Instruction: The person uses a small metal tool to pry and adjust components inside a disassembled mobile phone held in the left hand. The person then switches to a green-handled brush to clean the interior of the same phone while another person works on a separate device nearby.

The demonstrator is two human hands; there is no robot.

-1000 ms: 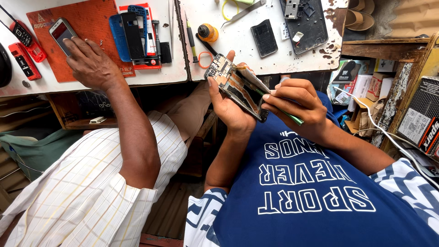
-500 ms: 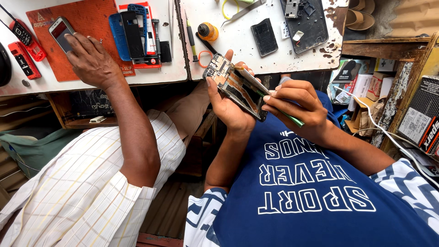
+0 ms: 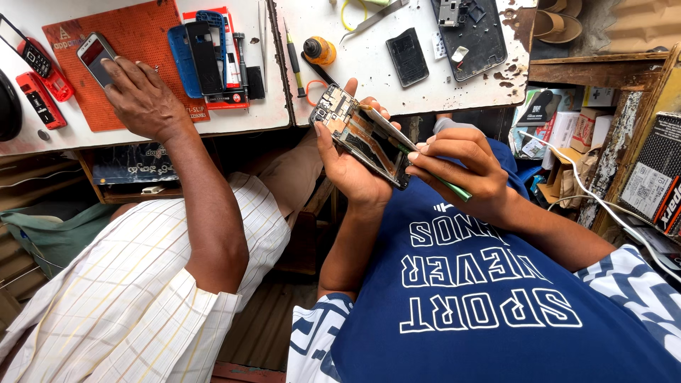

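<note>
Bright, even daylight falls across the white bench (image 3: 397, 85) from the far side, leaving it close to washed out with mild glare. Shadows are soft — the deepest sit in the shelf (image 3: 135, 170) under the bench and between the two people. Focus is sharp in the middle, where the opened phone (image 3: 362, 135) shows fine detail. The wide lens bends straight lines at the edges — the boxes (image 3: 656, 174) on the right lean and stretch, slightly softer.

Co-worker's hand (image 3: 142, 99) slid slightly left on the orange mat (image 3: 142, 42), covering more of the phone (image 3: 93, 55)
</note>
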